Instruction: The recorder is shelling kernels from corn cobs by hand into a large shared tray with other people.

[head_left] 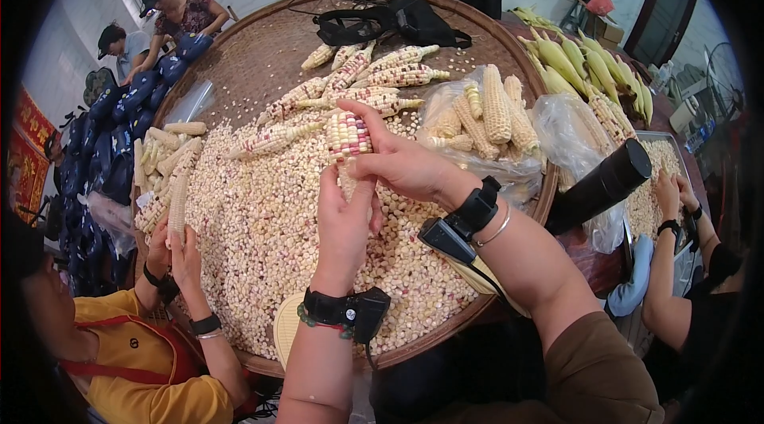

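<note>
Both of my hands are on one corn cob (pixel 348 136), whose upper part bears white, yellow and purple kernels. My left hand (pixel 344 213) wraps the lower part, and much of the cob is hidden behind the fingers. From the right, my right hand (pixel 402 161) grips the same cob, with its index finger along the top and its thumb across the kernels. Just below them spreads a deep layer of loose kernels (pixel 263 265) in a wide round woven tray (pixel 263 26). Several speckled corn cobs (pixel 350 78) lie beyond my hands.
Bare cobs fill a plastic bag (pixel 442 109) at right, near a black cylindrical bottle (pixel 605 181). Black straps and a pouch (pixel 414 22) lie at the tray's far side. Husked green corn (pixel 573 58) is piled beyond. Co-workers' hands (pixel 179 257) handle corn at left; another person (pixel 676 201) works at right.
</note>
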Motion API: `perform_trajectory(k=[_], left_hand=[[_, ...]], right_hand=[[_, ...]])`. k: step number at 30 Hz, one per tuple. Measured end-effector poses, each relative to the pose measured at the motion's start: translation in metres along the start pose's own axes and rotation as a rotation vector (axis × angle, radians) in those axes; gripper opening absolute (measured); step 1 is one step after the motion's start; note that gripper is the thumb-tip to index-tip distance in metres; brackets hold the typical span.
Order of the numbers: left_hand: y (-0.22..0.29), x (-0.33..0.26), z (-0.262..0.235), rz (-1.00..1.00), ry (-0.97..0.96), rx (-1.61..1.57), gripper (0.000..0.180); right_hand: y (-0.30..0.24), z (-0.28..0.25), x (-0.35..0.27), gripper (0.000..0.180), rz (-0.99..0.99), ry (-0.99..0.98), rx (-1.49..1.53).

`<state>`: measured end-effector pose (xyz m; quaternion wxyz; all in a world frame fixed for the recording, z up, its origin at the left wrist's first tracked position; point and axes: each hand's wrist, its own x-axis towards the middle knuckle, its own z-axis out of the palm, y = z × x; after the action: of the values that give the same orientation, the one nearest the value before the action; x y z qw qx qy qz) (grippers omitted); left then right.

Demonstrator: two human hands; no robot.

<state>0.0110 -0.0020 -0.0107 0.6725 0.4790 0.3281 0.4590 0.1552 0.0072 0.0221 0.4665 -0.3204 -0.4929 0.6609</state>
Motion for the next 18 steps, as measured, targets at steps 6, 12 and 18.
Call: perform_trajectory(k=[6, 12, 18], left_hand=[[0.002, 0.0, -0.002, 0.063, 0.121, 0.325, 0.031], [-0.006, 0.003, -0.003, 0.307, 0.265, 0.841, 0.039], [-0.007, 0.003, -0.007, 0.379, 0.219, 0.801, 0.041]], right_hand=[[0.004, 0.0, 0.003, 0.082, -0.098, 0.043, -0.004], [0.005, 0.001, 0.007, 0.084, -0.026, 0.248, -0.06], [0.012, 0.002, 0.009, 0.08, -0.1, 0.19, -0.138]])
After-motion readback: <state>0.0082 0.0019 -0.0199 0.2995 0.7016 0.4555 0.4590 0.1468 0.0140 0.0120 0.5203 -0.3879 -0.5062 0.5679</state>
